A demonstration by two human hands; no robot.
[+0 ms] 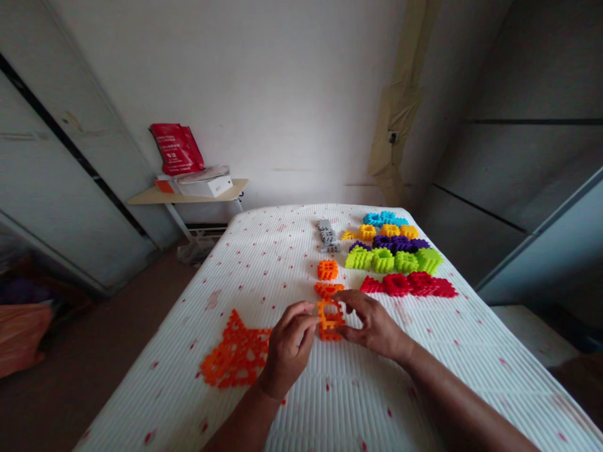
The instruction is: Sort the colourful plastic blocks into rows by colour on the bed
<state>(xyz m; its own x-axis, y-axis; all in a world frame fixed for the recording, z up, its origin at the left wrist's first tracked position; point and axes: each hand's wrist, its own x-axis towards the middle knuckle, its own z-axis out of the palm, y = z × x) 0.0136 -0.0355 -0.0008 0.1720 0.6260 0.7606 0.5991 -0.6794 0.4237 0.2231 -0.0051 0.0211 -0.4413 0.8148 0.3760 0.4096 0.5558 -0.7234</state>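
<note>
Flanking orange block (330, 327), left grip (289, 340) at its left edge, right grip (375, 326) spanning its right, pinches unclear

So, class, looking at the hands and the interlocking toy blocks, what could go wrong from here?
1. The left hand is close to the pile of flat orange pieces, so its wrist might brush some out of place.
2. The right hand is near the red blocks; a careless lift could knock them.
3. The orange block between both hands might nudge its orange neighbours.
</note>
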